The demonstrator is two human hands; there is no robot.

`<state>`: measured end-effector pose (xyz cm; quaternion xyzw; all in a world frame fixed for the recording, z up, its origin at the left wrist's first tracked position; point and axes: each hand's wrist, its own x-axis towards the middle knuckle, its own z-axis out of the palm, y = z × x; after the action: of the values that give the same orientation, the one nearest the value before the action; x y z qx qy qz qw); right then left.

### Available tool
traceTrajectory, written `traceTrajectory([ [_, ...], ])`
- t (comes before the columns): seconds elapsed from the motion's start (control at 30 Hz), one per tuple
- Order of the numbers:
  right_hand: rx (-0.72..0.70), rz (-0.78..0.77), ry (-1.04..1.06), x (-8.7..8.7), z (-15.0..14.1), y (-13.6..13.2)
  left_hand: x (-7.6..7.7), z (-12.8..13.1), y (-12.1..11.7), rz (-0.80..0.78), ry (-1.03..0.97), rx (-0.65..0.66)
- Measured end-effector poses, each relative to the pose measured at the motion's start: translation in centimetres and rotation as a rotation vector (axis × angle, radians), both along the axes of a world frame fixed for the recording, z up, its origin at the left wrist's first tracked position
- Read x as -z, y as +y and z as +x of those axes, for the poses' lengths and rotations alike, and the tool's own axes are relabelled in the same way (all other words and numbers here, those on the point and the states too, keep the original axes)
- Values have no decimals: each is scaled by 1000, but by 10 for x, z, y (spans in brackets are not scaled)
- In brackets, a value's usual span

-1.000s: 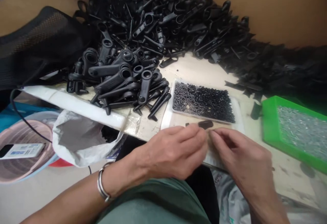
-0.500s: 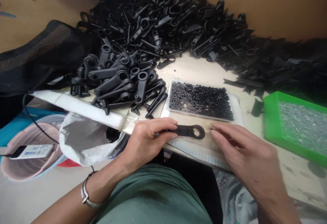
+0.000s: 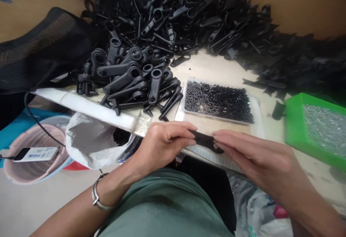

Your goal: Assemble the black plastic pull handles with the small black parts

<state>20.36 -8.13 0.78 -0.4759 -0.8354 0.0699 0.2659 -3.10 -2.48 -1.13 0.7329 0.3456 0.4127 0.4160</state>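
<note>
From left to right, you have one pink basket (image 3: 16, 168) with one black-and-white device (image 3: 36, 154) lying in it, one white sack (image 3: 89, 150), one heap of black handles (image 3: 155, 85) too many to count, one clear tray (image 3: 218, 117) of countless small black pieces, and one green bin (image 3: 294, 121) full of small shiny pieces, also past counting. You have two hands on one black part (image 3: 205, 141). Your left hand (image 3: 162, 141) reaches in from the left, back of the hand up, its thumb and fingers pinched narrow on the part's left end; one metal bracelet (image 3: 98, 195) circles that wrist. Your right hand (image 3: 259, 154) comes in from the right, knuckles up, its fingers drawn close together at the part's right end; you cannot tell from here whether they grip it or only touch it. The part lies between your hands, at the near side of the clear tray, above the table's front edge. It looks dark, long and flat, sloping slightly down to the right, its right end partly hidden and blurred.
</note>
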Motion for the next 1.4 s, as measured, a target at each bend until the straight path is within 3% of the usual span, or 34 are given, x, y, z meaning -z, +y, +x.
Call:
traceTrajectory([
  [0.27, 4, 52, -32, 7, 4, -8, 1, 3, -2, -255, -153, -26],
  [0.67, 110, 197, -128, 9, -13, -13, 3, 7, -15, -246, -223, -125],
  [1.17, 202, 9, 43, 6, -7, -12, 6, 7, -15, -219, -214, -125],
  [1.4, 197, -84, 112, 7, -13, -15, 6, 9, -18, -115, -167, -136],
])
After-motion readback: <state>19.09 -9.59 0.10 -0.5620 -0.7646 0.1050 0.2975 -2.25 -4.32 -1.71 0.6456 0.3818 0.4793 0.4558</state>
